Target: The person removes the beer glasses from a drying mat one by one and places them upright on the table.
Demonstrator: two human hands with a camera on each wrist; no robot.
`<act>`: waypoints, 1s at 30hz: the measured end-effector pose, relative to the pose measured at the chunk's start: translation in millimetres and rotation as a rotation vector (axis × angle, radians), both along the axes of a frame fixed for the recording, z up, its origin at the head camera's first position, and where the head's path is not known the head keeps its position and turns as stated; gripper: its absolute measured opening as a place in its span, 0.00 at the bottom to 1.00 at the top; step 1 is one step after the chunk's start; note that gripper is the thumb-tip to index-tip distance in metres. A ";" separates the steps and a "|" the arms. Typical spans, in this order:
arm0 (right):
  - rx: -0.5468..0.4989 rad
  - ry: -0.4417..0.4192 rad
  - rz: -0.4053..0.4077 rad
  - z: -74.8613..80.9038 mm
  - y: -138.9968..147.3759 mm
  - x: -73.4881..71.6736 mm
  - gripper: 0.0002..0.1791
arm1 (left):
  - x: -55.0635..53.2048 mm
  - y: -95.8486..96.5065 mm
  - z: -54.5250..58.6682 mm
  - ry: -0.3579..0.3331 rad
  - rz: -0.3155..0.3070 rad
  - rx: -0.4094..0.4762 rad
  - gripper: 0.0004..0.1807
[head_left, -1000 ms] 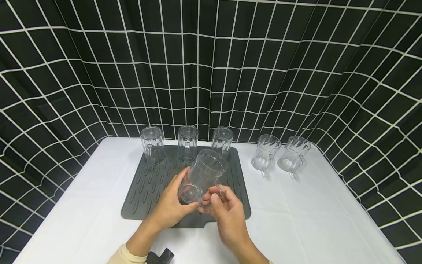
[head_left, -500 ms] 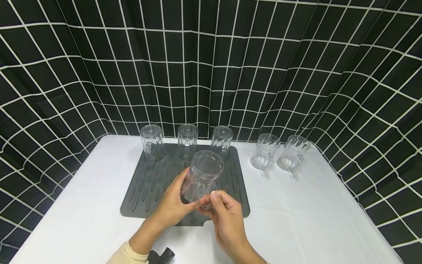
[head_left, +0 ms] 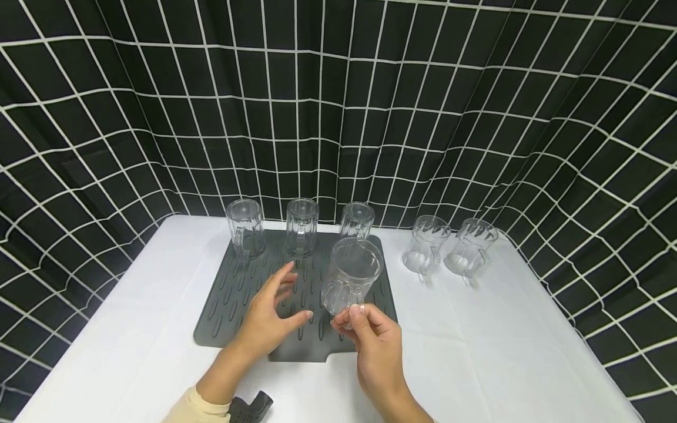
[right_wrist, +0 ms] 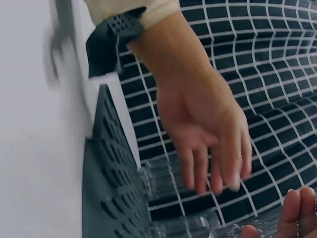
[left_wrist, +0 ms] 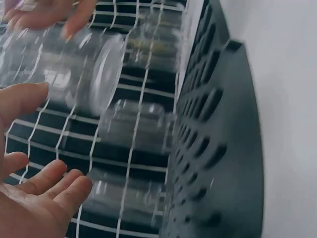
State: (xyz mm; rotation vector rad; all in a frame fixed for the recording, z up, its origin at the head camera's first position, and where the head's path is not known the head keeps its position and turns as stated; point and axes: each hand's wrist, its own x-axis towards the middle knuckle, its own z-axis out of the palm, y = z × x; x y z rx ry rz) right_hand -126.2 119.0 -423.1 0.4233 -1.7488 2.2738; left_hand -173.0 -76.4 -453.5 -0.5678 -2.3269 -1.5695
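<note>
My right hand (head_left: 376,338) pinches a clear glass mug (head_left: 346,288) by its handle, thumb on top. The mug hangs tilted over the dark grey drying mat (head_left: 227,305), its wide round end pointing toward the back. To its left, my left hand (head_left: 267,317) is off the glass, thumb and fingers spread apart above the mat. In the left wrist view, the mug (left_wrist: 59,69) lies beyond the spread left-hand fingers (left_wrist: 54,191). The right wrist view shows the left hand (right_wrist: 205,124) holding nothing, while only fingertips (right_wrist: 292,210) of the right hand appear at the lower right.
Along the mat's back edge stand three upside-down glass mugs: a left one (head_left: 245,229), a middle one (head_left: 302,228) and a right one (head_left: 357,220). Two more mugs (head_left: 427,244) (head_left: 471,247) stand upright on the white tablecloth (head_left: 476,341) at right. A black grid-patterned curtain (head_left: 296,111) surrounds the back.
My left hand has let go of the mug and drawn away to the left. The right hand, now holding it alone by the handle, has shifted it slightly right.
</note>
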 end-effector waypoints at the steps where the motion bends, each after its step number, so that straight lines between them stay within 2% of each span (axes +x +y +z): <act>1: -0.007 0.008 -0.013 0.7 1.7 -0.7 0.16 | 0.1 -4.6 -0.2 0.000 0.013 0.002 0.52; 9: -0.035 0.003 -0.101 6.3 25.2 -7.9 0.16 | 8.0 -47.7 -15.6 -0.047 0.131 -0.036 0.51; 14: -0.061 -0.006 -0.156 11.5 40.6 -12.5 0.16 | 14.3 -66.7 -22.9 -0.077 0.179 -0.056 0.51; 22: -0.135 -0.014 -0.204 17.2 62.4 -18.4 0.17 | 18.7 -87.7 -25.2 -0.089 0.264 -0.097 0.53; 30: -0.247 0.004 -0.212 30.7 91.1 -27.3 0.18 | 20.8 -106.6 -26.1 -0.118 0.284 -0.082 0.50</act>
